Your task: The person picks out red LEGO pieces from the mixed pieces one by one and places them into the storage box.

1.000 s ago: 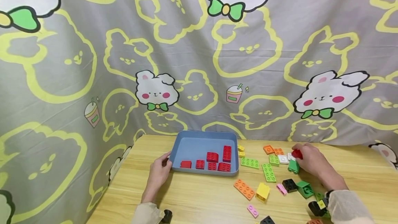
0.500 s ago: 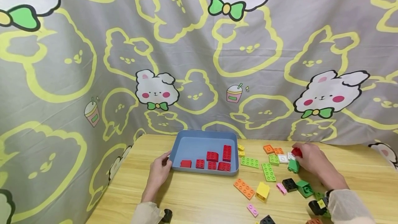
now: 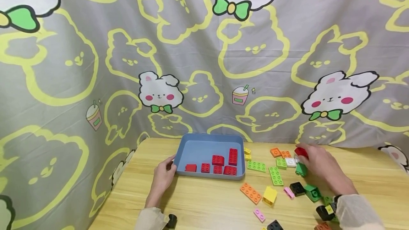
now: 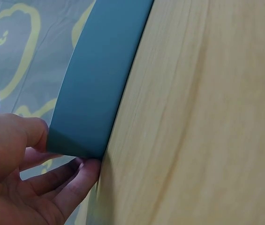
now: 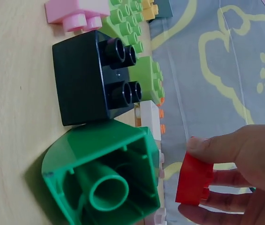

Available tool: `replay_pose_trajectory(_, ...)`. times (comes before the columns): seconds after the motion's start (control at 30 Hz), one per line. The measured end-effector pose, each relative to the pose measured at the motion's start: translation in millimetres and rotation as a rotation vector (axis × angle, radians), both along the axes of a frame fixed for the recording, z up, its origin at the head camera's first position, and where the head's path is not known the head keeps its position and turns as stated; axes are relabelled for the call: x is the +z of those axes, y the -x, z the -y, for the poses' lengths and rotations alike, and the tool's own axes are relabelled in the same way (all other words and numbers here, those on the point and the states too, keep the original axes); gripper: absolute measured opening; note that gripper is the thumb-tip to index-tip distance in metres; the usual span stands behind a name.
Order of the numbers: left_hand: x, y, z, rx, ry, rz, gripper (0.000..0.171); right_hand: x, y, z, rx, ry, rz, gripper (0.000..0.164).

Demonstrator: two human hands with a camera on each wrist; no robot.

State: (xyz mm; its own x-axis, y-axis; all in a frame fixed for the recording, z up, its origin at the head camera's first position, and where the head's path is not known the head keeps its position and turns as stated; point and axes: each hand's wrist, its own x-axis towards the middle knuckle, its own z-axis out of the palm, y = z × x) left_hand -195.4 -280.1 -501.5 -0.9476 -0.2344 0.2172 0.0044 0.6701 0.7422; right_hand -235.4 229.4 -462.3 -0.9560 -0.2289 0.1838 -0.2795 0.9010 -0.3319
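Observation:
At the left end of the blue tray (image 3: 209, 178), my left hand (image 3: 164, 174) grips the near corner. The left wrist view shows its thumb at the upper rim and fingertips at the lower edge of the tray wall (image 4: 92, 93). Several red bricks (image 3: 218, 160) lie inside the tray. Over on the right, my right hand (image 3: 319, 162) pinches a red brick (image 5: 193, 180) between thumb and fingers, held above the white bricks (image 3: 290, 162). A dark green brick (image 3: 301, 169) lies just below that hand.
Loose bricks spread right of the tray: light green bricks (image 3: 276, 176), an orange brick (image 3: 250, 193), a yellow brick (image 3: 270, 196), a black brick (image 3: 297, 189) and a hollow green brick (image 5: 104, 178). A patterned curtain (image 3: 204, 63) hangs behind the table (image 3: 198, 201).
My right hand has shifted slightly left and up with the red brick, which now shows more from under the fingers. The left hand and tray stay in place.

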Motion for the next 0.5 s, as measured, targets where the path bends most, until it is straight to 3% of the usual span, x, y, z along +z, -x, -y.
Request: replay_pose_trajectory(0.5, -1.5, 0.7, 1.2, -0.001, 0.007, -0.008, 0.043, -1.7, 3.2, 13.3, -0.019, 0.024, -0.026, 0.045)
